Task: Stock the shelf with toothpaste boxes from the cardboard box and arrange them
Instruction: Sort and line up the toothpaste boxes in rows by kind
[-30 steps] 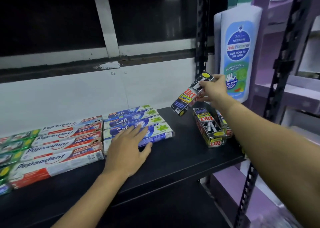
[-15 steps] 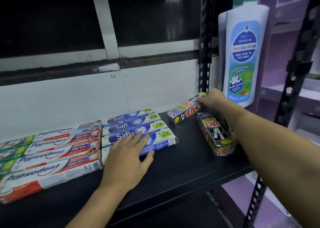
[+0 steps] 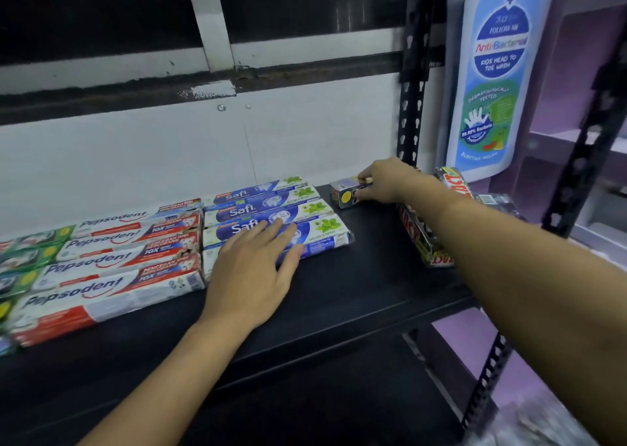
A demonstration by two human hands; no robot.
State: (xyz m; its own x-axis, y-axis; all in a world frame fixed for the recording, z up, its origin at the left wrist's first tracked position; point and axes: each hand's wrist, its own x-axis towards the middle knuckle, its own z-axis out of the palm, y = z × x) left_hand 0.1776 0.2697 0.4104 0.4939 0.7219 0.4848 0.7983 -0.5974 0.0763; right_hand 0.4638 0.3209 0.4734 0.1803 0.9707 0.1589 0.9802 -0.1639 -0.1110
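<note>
Head camera gave me the black shelf (image 3: 359, 296) from above. My left hand (image 3: 252, 269) lay flat on the nearest of the Safi toothpaste boxes (image 3: 268, 208), fingers straight and slightly spread. My right hand (image 3: 390, 182) reached to the far side of the shelf and pinched one Zact toothpaste box (image 3: 344, 195) between thumb and curled fingers. That box sat low at the back, just right of the Safi row, its end with a yellow dot turned left. I could not tell whether it rested fully on the board. Pepsodent boxes (image 3: 112, 262) lay in a row left of the Safi ones, touching them, with green boxes (image 3: 30, 255) further left. More Zact boxes (image 3: 420, 238) were stacked near the right edge, partly behind my forearm. An Anti-Bacterial wash bottle (image 3: 492, 72) showed at far right.
</note>
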